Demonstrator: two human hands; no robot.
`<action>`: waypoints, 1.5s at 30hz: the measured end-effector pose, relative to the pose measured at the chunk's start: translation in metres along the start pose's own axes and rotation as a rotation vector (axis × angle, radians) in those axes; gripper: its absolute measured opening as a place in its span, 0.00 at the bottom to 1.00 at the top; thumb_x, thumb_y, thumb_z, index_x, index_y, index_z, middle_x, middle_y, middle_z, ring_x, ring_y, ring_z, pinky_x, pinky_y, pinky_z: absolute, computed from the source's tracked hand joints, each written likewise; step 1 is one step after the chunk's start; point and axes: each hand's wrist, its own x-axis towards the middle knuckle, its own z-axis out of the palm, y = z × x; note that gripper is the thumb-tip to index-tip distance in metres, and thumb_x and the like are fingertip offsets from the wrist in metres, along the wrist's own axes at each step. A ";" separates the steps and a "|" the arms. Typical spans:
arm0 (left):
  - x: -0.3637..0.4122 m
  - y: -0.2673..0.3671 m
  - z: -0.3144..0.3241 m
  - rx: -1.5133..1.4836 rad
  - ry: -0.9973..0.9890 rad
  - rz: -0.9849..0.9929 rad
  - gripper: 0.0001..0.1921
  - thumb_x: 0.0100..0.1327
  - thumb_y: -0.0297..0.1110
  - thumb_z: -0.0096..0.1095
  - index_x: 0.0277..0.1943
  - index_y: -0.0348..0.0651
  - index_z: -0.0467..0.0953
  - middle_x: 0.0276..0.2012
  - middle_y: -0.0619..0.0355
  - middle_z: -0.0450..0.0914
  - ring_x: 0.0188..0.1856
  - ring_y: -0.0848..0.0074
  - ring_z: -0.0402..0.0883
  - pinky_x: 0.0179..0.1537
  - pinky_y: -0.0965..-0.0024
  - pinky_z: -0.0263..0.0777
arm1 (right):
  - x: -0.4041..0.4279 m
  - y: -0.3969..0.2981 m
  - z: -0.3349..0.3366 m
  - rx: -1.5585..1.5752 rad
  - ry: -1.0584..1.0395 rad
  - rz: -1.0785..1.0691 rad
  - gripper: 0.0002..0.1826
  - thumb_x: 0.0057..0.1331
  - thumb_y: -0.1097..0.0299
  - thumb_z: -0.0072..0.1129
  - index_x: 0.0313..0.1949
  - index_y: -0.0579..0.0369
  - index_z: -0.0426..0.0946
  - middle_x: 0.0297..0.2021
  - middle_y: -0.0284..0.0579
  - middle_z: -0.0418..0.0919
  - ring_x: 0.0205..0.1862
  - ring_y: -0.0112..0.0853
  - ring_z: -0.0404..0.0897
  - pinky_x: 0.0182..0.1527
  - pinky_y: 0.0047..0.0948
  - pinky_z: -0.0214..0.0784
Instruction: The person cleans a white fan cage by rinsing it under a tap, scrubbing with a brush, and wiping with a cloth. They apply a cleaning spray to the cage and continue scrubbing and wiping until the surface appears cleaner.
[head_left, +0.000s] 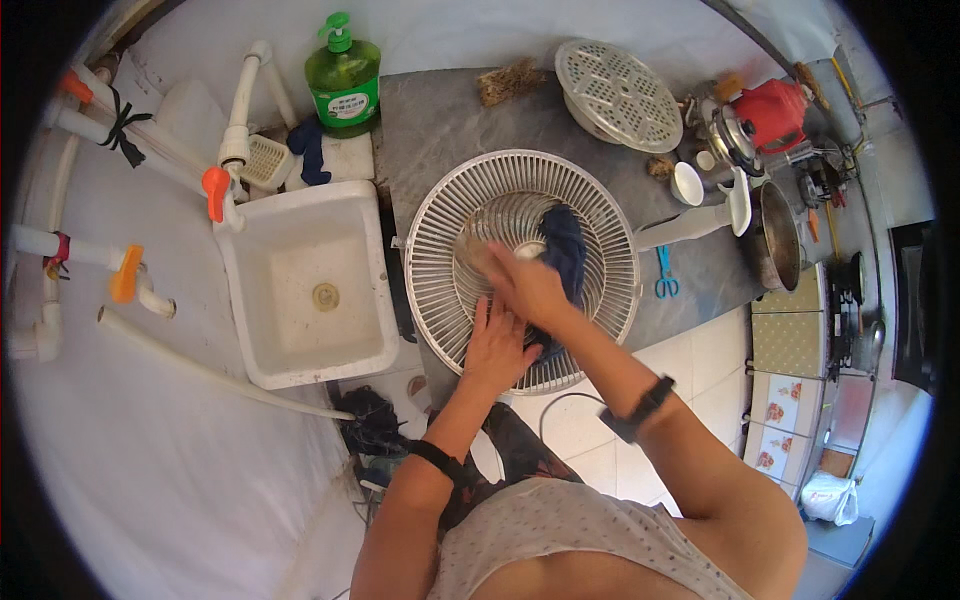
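Observation:
A round metal fan guard (521, 159) with curved wires and a pale hub lies on the grey counter in front of me. My right hand (529, 289) is over its middle, blurred, with a blurred tan thing (472, 251) at its fingertips, which looks like a fibrous scrubber. Just below, my left hand (499, 349) lies palm down on the guard's near part, fingers spread and holding nothing that shows. A dark blue cloth (564, 244) lies crumpled in the guard, right of the hub, and runs down partly behind my right hand and wrist.
Left of the counter (435, 112) is a white sink (315, 285) with pipes. A green soap pump bottle (343, 86) stands behind it. A fibrous scrubbing pad (511, 81), metal steamer tray (621, 94), white bowl (686, 184), blue scissors (665, 274) and metal pot (776, 236) are around the guard.

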 end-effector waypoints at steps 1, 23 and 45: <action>0.000 0.000 0.001 -0.026 -0.018 -0.002 0.40 0.64 0.59 0.51 0.68 0.35 0.63 0.71 0.47 0.57 0.75 0.57 0.45 0.74 0.50 0.31 | 0.001 0.000 -0.001 -0.017 0.026 -0.027 0.27 0.66 0.58 0.54 0.64 0.48 0.65 0.28 0.55 0.81 0.30 0.52 0.81 0.31 0.47 0.73; 0.001 -0.001 -0.006 0.056 -0.029 0.008 0.39 0.66 0.61 0.47 0.70 0.39 0.61 0.74 0.48 0.51 0.76 0.58 0.42 0.73 0.49 0.29 | 0.028 0.009 -0.013 -0.008 -0.133 -0.272 0.26 0.65 0.56 0.56 0.61 0.47 0.68 0.27 0.56 0.81 0.31 0.52 0.81 0.33 0.48 0.72; 0.001 -0.001 -0.004 0.042 -0.032 0.038 0.39 0.66 0.61 0.47 0.69 0.36 0.62 0.71 0.46 0.57 0.76 0.58 0.44 0.74 0.49 0.29 | 0.007 0.007 -0.027 -0.110 -0.103 -0.289 0.28 0.65 0.56 0.56 0.64 0.44 0.66 0.30 0.52 0.82 0.32 0.49 0.82 0.33 0.45 0.74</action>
